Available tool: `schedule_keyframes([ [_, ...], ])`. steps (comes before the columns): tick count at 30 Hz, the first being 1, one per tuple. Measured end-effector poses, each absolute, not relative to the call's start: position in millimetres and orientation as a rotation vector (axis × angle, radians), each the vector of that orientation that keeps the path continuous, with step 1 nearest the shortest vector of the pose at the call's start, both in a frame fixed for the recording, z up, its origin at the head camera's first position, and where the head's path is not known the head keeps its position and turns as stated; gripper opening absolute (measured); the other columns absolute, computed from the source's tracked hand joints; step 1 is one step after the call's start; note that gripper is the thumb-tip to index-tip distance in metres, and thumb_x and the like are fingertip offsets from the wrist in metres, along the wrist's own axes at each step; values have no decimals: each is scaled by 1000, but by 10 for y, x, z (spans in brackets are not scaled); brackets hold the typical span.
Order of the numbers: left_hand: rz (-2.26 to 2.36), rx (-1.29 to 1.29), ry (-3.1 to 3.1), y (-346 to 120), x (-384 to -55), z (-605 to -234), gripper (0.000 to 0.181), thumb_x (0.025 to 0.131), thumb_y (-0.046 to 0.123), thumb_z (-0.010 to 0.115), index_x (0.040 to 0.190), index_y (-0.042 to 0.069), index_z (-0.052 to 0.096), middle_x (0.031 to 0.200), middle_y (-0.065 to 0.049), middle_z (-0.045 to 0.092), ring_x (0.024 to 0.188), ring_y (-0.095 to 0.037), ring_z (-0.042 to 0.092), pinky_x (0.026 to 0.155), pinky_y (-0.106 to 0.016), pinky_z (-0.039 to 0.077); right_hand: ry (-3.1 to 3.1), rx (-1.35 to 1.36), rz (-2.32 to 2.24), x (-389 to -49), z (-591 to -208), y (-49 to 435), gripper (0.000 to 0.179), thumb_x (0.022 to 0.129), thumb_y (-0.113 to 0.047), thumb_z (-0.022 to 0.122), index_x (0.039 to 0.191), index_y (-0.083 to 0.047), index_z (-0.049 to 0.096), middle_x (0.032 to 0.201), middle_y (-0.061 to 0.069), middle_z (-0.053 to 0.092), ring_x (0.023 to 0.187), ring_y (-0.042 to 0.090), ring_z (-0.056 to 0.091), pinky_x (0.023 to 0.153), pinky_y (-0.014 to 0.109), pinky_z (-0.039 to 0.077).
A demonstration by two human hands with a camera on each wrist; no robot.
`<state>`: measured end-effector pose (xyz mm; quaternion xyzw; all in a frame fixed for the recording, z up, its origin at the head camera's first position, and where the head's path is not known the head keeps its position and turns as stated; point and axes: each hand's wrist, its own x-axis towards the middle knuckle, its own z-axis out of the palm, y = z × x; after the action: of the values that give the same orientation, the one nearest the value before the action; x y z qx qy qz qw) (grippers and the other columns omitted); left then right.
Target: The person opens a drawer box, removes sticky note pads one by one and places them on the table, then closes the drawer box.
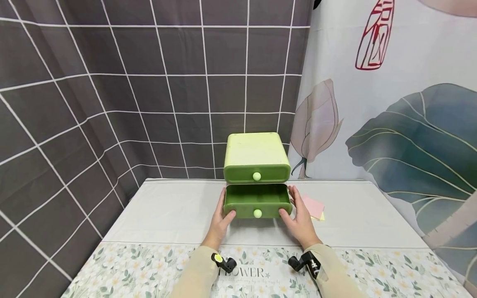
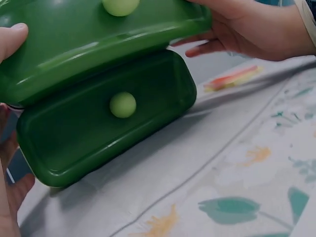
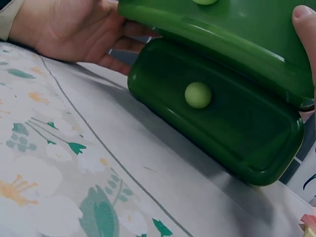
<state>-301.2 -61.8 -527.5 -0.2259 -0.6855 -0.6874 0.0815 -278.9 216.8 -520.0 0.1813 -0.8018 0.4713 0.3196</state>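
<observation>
A small green drawer cabinet (image 1: 257, 151) with a pale yellow-green top stands on the table. Its top drawer (image 1: 240, 174), with a round pale knob, is pushed in. Below that, a drawer (image 1: 242, 211) is pulled out, and the part of its inside that shows holds nothing. My left hand (image 1: 218, 227) grips this drawer's left side, thumb on the front. On the opposite side my right hand (image 1: 302, 225) holds it the same way. Both wrist views show another drawer front (image 2: 74, 133) underneath, pushed in; the head view hides it.
Pink and yellow paper notes (image 1: 314, 207) lie on the table just right of my right hand. A flowered cloth (image 1: 149, 265) covers the table's near part. Behind the cabinet hangs a dark gridded curtain (image 1: 179, 91), with a white flower-print curtain (image 1: 335, 49) at right.
</observation>
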Motion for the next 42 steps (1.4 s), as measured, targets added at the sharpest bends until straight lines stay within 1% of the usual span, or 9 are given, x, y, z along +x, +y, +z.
schedule_keyframes([
  [5, -1922, -603, -2071, -567, -3040, -5280, 82, 96, 3, 56, 163, 6, 9, 168, -17, 15, 153, -37, 16, 122, -56, 14, -2118, 393, 1215, -2798, -5181, 2119, 82, 94, -10, 70, 160, -3, 22, 157, 19, 41, 144, 24, 40, 114, 11, 25],
  [9, -1815, -550, -2120, -529, -3024, -5261, 82, 96, 5, 57, 163, 7, 10, 167, -17, 17, 152, -38, 20, 121, -59, 17, -2129, 362, 1169, -2793, -5173, 2081, 80, 96, -13, 68, 160, -5, 22, 156, 21, 42, 140, 37, 45, 116, 13, 23],
  [13, -1760, -533, -2146, -517, -2996, -5229, 81, 97, 10, 59, 163, 11, 12, 168, -12, 19, 152, -35, 21, 121, -57, 19, -2135, 340, 1142, -2780, -5166, 2056, 78, 97, -13, 68, 160, -4, 23, 155, 19, 43, 139, 36, 46, 118, 18, 25],
  [19, -1725, -538, -2165, -532, -2982, -5245, 82, 99, 16, 60, 164, 13, 11, 168, -9, 19, 152, -33, 23, 120, -57, 22, -2178, 307, 1104, -2769, -5156, 2034, 77, 98, -16, 67, 159, -2, 22, 155, 20, 43, 137, 38, 48, 117, 45, 32],
  [22, -1703, -518, -2195, -536, -2984, -5241, 82, 100, 20, 60, 164, 15, 9, 168, -7, 20, 151, -32, 26, 120, -55, 26, -2196, 301, 1081, -2772, -5151, 2026, 76, 98, -16, 67, 158, 0, 23, 154, 22, 43, 135, 40, 49, 114, 52, 34],
  [28, -1599, -518, -2226, -528, -3022, -5223, 83, 103, 24, 59, 164, 16, 4, 167, -10, 21, 144, -36, 39, 116, -52, 35, -2197, 304, 1043, -2801, -5143, 2018, 78, 97, -16, 69, 158, 0, 23, 154, 23, 43, 132, 41, 51, 112, 53, 37],
  [35, -1428, -498, -2263, -499, -3024, -5204, 84, 105, 27, 55, 164, 20, -5, 166, -13, 24, 142, -37, 41, 112, -50, 41, -2209, 282, 1062, -2831, -5167, 2012, 77, 97, -17, 69, 157, 3, 24, 155, 23, 42, 135, 40, 49, 113, 51, 38],
  [39, -1380, -464, -2273, -466, -3025, -5205, 85, 105, 30, 55, 164, 17, -5, 165, -11, 29, 141, -36, 43, 114, -49, 39, -2220, 249, 1099, -2845, -5173, 1998, 77, 99, -19, 67, 158, 2, 22, 157, 23, 39, 140, 36, 44, 114, 49, 38],
  [42, -1288, -433, -2297, -443, -3031, -5194, 83, 105, 30, 55, 164, 15, -2, 164, -14, 29, 143, -37, 40, 115, -51, 36, -2216, 222, 1122, -2870, -5168, 1979, 76, 100, -20, 66, 158, 3, 22, 156, 24, 38, 140, 37, 43, 114, 50, 38],
])
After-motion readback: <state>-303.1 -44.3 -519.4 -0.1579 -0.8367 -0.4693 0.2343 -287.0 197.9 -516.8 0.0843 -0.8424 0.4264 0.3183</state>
